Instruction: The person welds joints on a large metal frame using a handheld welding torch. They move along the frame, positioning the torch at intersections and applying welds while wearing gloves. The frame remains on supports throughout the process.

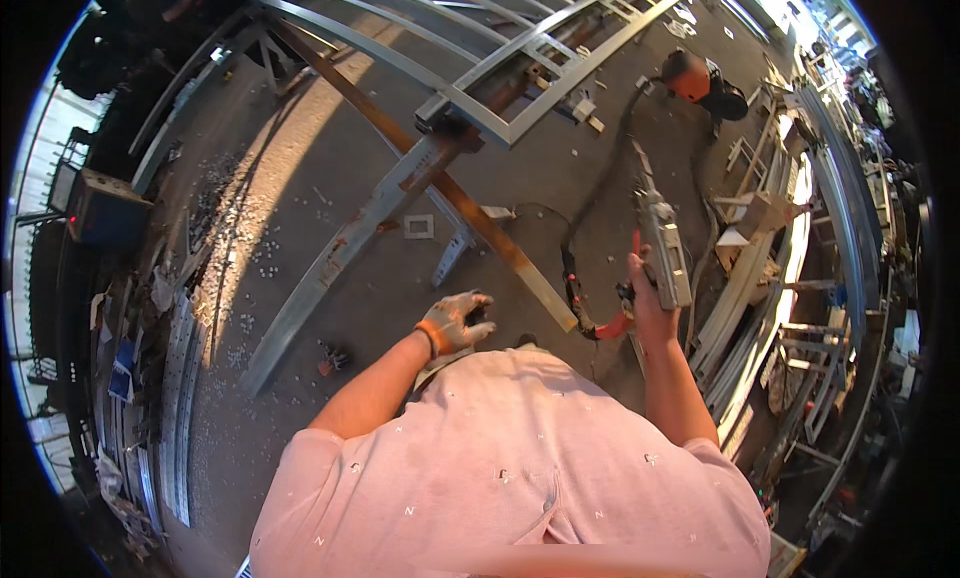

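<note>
My left hand (pixel 458 323), in a pale work glove with an orange cuff, hangs before my body. Its fingers curl with the thumb apart; the space between is dark, and I see no clear object there. My bare right hand (pixel 655 303) is closed on a long grey metal tool (pixel 662 243) with a thin, pointed front end directed away from me. A red strip shows beside it. Close to that hand lies a red handle-like piece (pixel 612 327) joined to a dark cable (pixel 568 263). Its link to the grey tool is hidden.
Ahead, a welded metal frame (pixel 480 113) rests on crossed beams, one grey (pixel 335 263) and one rusty (pixel 510 248). An orange and black rounded object (pixel 700 83) sits at far right. Long metal profiles (pixel 740 308) lie along the right, others (pixel 180 408) at left.
</note>
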Available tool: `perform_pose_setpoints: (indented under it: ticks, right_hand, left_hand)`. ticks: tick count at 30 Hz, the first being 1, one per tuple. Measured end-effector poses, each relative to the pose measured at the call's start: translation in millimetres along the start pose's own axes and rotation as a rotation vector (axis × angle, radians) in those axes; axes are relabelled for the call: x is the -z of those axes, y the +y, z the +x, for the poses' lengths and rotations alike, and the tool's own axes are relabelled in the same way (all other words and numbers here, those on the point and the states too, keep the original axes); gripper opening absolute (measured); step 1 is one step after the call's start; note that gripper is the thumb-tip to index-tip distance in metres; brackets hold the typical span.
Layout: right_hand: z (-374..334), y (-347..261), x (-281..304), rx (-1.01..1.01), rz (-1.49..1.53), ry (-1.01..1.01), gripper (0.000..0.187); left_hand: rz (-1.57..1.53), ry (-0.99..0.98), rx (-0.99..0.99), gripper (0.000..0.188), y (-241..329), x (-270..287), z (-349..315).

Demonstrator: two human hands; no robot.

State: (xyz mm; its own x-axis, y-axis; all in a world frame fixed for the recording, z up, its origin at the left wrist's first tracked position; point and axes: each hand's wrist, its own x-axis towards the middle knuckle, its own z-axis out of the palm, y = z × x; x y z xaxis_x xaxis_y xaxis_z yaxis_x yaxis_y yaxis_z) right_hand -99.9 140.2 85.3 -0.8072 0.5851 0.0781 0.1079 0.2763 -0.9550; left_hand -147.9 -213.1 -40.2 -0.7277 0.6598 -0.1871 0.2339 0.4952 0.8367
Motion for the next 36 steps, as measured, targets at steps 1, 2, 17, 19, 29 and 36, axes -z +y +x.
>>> perform_pose_setpoints:
  ticks: [1,2,17,19,29,36]
  right_hand:
    - [-1.5,-5.8,-6.9,0.004,-0.041,-0.033,0.02]
    - [-0.9,-11.0,-13.6,0.015,-0.075,-0.064,0.02]
    - [19.0,33.4,-16.0,-0.028,-0.263,-0.215,0.03]
    - [23.8,30.8,-15.6,-0.264,-0.181,-0.228,0.029]
    - [80.2,38.7,-24.4,-0.294,-0.191,-0.434,0.032]
    - [84.2,38.8,-23.9,-0.307,-0.049,-0.333,0.027]
  left_hand:
    - [-0.031,-0.072,0.002,0.058,4.2,5.7,11.3]
    - [0.04,-0.102,-0.052,0.061,7.6,11.7,21.6]
    - [0.648,-0.12,0.193,0.091,21.5,99.2,222.6]
    - [0.707,-0.132,0.267,0.092,25.2,102.8,255.0]
    - [0.842,-0.125,0.392,0.09,29.1,91.7,270.6]
    - [0.876,-0.008,0.27,0.081,32.9,92.3,261.9]
